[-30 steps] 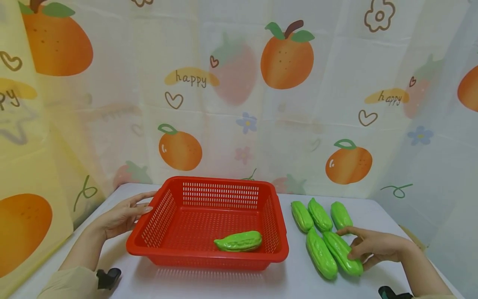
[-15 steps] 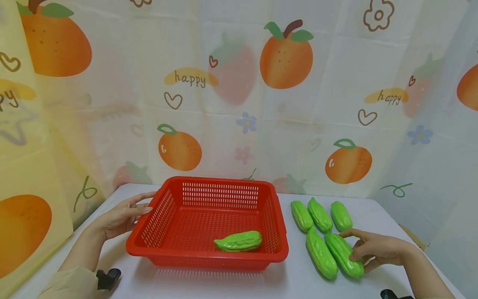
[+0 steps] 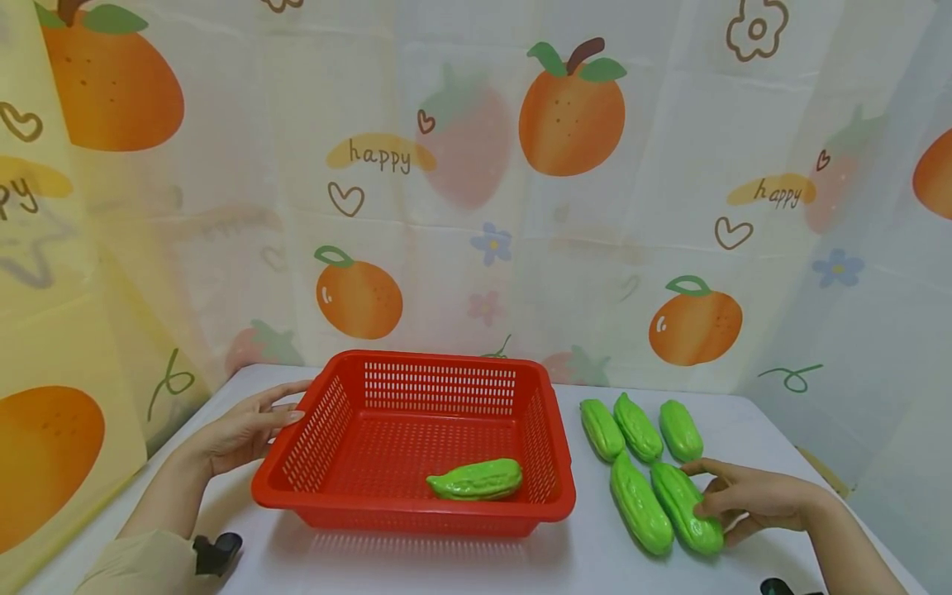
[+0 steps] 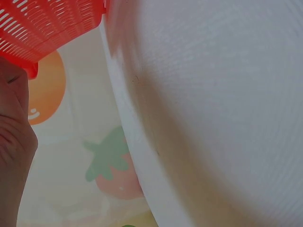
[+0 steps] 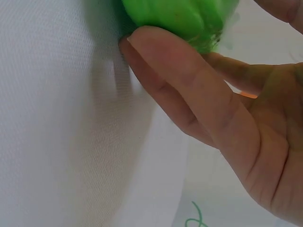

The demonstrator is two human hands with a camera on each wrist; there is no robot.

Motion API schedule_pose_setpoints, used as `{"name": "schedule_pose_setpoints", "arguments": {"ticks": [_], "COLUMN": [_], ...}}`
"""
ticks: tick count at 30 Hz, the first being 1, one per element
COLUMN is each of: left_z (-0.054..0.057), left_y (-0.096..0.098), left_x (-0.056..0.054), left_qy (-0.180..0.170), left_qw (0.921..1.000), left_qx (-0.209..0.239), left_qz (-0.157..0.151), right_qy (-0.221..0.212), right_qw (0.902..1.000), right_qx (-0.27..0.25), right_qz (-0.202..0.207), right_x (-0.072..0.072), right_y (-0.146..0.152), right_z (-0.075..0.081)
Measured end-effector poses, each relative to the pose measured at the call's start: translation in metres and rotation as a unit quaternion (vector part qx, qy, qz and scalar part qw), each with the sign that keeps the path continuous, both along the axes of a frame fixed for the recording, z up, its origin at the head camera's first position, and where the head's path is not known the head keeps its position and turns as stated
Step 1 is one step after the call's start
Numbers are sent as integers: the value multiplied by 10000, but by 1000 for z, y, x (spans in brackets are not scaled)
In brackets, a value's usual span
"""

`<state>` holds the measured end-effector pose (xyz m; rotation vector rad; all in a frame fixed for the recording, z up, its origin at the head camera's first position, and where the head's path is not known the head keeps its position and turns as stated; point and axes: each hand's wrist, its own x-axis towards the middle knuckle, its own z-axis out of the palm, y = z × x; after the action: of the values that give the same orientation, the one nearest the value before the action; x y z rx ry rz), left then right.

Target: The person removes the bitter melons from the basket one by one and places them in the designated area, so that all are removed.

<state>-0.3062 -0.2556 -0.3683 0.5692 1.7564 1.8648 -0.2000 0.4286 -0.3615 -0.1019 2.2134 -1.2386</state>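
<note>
My left hand point(image 3: 241, 430) holds the left rim of a red plastic basket point(image 3: 412, 508), thumb at the rim; most of its fingers are hidden behind the side wall. In the left wrist view, part of that hand point(image 4: 14, 137) shows under the basket point(image 4: 52, 28). One glossy green bitter melon point(image 3: 476, 479) lies inside near the front right. To the right, my right hand point(image 3: 762, 500) grips the lower end of a bitter melon point(image 3: 680, 504) lying on the table. The right wrist view shows thumb and fingers against this melon's end point(image 5: 182, 19).
Several more bitter melons lie close by: one point(image 3: 640, 508) beside the gripped one, and others behind it point(image 3: 602, 430), point(image 3: 638, 427), point(image 3: 680, 431). A white cloth covers the table point(image 3: 372, 570). A fruit-print curtain point(image 3: 461, 273) hangs behind it.
My right hand and the bitter melon it grips have shifted slightly to the right, widening the gap from the neighbouring melon. The left hand and basket stay put.
</note>
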Motion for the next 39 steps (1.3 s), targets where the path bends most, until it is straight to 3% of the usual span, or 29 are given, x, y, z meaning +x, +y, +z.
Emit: {"name": "schedule_pose_setpoints", "arguments": {"ticks": [22,39], "left_z": [-1,-1], "left_y": [-1,0], "left_x": [-1,0], "left_qy": [-57,-37], "left_qw": [10000,9999], "left_qx": [45,-73], "left_qz": [-7,61], "right_qy": [143,357], "right_qw": [9996,9982], "right_qx": [247,418], "right_qz": [66,223], "right_x": [3,-1], "right_y": [3,5], "right_z": [11,31]}}
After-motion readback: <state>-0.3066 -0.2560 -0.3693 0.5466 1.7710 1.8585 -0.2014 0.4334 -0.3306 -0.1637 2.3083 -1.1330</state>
